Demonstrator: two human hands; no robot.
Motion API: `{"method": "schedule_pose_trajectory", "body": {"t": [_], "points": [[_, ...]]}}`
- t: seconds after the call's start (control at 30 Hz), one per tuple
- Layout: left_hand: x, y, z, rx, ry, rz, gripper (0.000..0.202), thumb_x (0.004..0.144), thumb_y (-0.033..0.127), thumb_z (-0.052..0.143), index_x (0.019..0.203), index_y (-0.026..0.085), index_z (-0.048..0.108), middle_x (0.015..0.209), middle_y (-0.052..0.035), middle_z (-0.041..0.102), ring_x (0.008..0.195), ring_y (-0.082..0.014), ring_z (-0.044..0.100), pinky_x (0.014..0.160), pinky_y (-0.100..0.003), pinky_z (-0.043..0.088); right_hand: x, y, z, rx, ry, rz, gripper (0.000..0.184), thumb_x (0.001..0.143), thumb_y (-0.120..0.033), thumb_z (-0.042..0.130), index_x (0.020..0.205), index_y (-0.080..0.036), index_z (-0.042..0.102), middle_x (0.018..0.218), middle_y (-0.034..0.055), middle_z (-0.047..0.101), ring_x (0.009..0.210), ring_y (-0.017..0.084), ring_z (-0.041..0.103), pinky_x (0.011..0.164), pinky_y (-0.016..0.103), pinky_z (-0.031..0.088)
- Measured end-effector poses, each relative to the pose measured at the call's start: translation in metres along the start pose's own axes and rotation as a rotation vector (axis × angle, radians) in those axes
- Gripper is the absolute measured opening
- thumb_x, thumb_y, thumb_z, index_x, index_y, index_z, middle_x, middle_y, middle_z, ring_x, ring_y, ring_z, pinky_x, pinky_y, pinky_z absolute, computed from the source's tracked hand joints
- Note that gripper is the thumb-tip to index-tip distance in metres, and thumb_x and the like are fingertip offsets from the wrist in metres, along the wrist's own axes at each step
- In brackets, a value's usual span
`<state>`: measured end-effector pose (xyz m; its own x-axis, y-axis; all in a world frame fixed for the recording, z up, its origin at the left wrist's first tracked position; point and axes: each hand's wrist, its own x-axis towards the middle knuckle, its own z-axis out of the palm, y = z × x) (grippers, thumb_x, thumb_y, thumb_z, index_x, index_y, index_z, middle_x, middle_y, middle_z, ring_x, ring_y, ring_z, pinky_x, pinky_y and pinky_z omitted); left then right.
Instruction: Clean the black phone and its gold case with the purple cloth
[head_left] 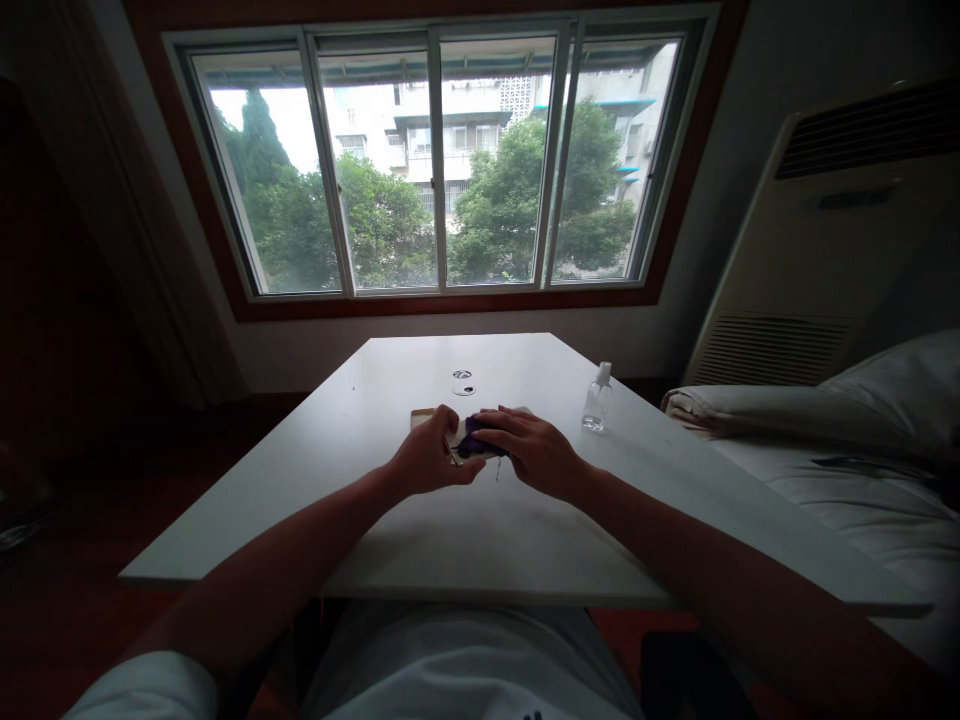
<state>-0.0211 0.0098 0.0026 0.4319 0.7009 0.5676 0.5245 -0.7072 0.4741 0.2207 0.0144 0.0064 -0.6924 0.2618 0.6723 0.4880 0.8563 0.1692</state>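
Over the middle of the white table (405,540), my left hand (429,458) is closed around a small pale flat object (454,438) whose kind I cannot make out. My right hand (536,452) lies over a dark purple cloth (474,440), its fingers curled on the cloth against that object. A thin cord (498,468) dangles below the cloth, between the hands. Behind my left hand, a flat thing with a tan edge (421,412) shows in part. The fingers hide most of the pale object.
A clear bottle with a white cap (597,400) stands upright to the right of my hands. Two small round dark-and-white pieces (463,390) lie farther back. A bed with white bedding (795,470) adjoins on the right; a window (439,170) is ahead.
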Motion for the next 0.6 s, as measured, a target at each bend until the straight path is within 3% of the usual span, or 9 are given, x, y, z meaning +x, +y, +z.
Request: {"method": "schedule_pose_trajectory", "body": {"t": [0.3, 0.6], "points": [[-0.0002, -0.0007, 0.0000, -0.016, -0.002, 0.013, 0.056, 0.070, 0.051, 0.076, 0.097, 0.021, 0.038, 0.086, 0.0005, 0.056, 0.065, -0.0111, 0.046, 0.057, -0.024, 0.039, -0.0024, 0.0012, 0.0016, -0.021, -0.014, -0.014, 0.058, 0.091, -0.005, 0.049, 0.143, -0.031, 0.051, 0.145, 0.0052, 0.054, 0.130, 0.025, 0.055, 0.108, 0.051, 0.046], [0.0005, 0.0009, -0.0002, -0.011, -0.008, 0.012, 0.056, 0.069, 0.051, 0.076, 0.097, 0.021, 0.038, 0.086, 0.0002, 0.056, 0.066, -0.0116, 0.047, 0.059, -0.025, 0.041, 0.0024, -0.0022, -0.0010, 0.005, 0.024, 0.001, 0.044, 0.093, -0.007, 0.048, 0.131, -0.028, 0.058, 0.138, 0.0052, 0.060, 0.121, 0.024, 0.061, 0.103, 0.049, 0.050]]}}
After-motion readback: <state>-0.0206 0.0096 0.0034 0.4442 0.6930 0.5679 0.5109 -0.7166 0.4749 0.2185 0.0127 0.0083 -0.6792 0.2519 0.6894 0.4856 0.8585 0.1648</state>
